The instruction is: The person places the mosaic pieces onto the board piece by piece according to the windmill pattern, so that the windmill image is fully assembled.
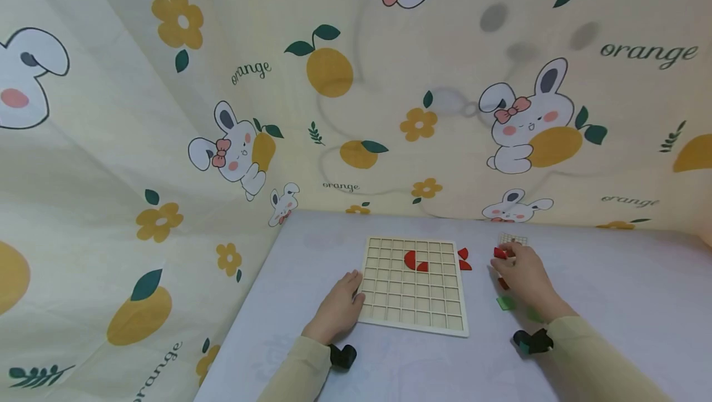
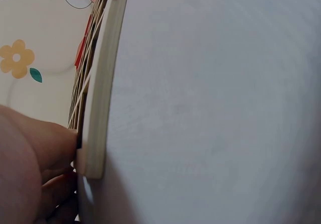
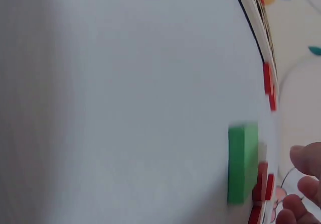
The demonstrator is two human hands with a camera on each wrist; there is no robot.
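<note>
A wooden grid board (image 1: 414,321) lies before me, with a red half-round piece (image 1: 410,260) and a red quarter-round piece (image 1: 423,266) in its cells. My left hand (image 1: 336,306) rests against the board's left edge, fingers mostly straight; in the left wrist view the thumb (image 2: 57,146) touches the edge. To the right of the board, my right hand (image 1: 525,275) pinches a small red piece (image 1: 500,253) between thumb and fingers. The right wrist view shows only part of this hand, and the pinched piece is hidden there.
Two red pieces (image 1: 464,259) lie just off the board's right edge. Under the right hand are a dark red piece (image 1: 503,283) and green pieces (image 1: 505,303). Behind that hand lies a small grid card (image 1: 520,239). A patterned curtain (image 1: 384,99) borders the table.
</note>
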